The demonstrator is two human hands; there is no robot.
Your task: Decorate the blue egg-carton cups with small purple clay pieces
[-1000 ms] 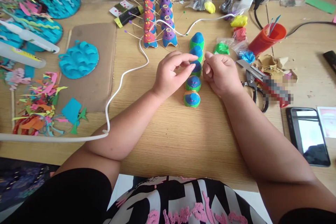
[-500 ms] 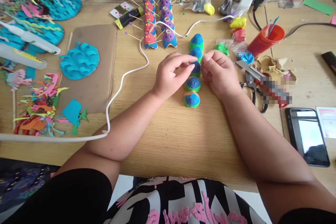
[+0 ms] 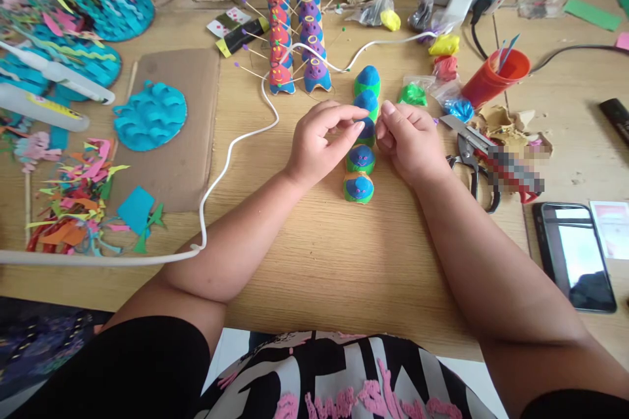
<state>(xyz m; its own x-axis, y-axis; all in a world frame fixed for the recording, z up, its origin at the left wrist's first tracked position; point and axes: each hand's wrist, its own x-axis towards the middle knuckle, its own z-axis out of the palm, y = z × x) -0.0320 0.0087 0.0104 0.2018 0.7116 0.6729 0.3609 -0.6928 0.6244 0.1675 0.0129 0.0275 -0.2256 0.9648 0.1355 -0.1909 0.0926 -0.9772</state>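
Note:
A caterpillar-like row of blue-and-green painted egg-carton cups runs away from me on the table. Pink eyes and a small smile show on the nearest cup, and the one behind it has a face too. My left hand hovers at the row's left side, thumb and index finger stretched toward the middle cups with a narrow gap between them. On the other side, my right hand is closed, thumb pressed on curled fingers; anything inside is hidden or too small to make out.
Finished red and purple caterpillars with pin antennae stand behind. To the right lie clay packets, an orange cup, scissors, a red cutter and a phone. A white cable crosses the left side, near paper scraps.
The view has shifted very slightly. My right fingers have turned a little, while my left hand keeps almost the same pose; the painted row stays in place.

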